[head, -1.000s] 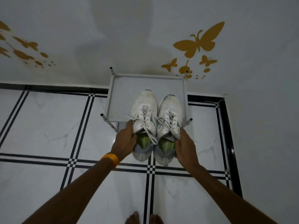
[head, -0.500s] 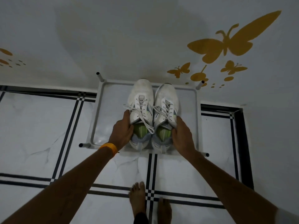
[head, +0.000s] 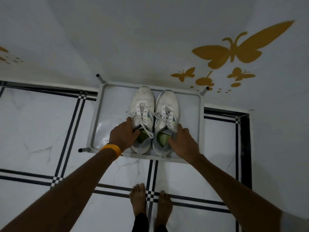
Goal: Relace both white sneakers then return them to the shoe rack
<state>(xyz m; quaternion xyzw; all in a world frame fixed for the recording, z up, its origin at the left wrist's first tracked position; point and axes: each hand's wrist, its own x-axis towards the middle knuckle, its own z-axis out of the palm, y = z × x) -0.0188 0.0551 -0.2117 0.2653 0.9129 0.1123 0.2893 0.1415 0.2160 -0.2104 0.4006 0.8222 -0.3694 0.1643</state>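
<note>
While both sneakers [head: 153, 120] sit on the rack [head: 199, 114] — left hand [head: 124, 135] and right hand [head: 181, 140] each grip a heel collar.

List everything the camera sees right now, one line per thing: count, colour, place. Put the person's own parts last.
white sneakers: 2, white with green insoles and white laces, side by side on the rack's top shelf, toes toward the wall.
shoe rack: 1, pale grey, against the wall, four post ends showing at its corners.
butterfly stickers: several, mustard yellow, on the wall above right of the rack; a few more at the far left edge.
floor: white marble tiles with black line borders.
wristband: 1, orange, on the left wrist.
left hand: 1, fingers in the left sneaker's opening.
right hand: 1, fingers at the right sneaker's collar.
bare feet: 2, on the floor before the rack.
</note>
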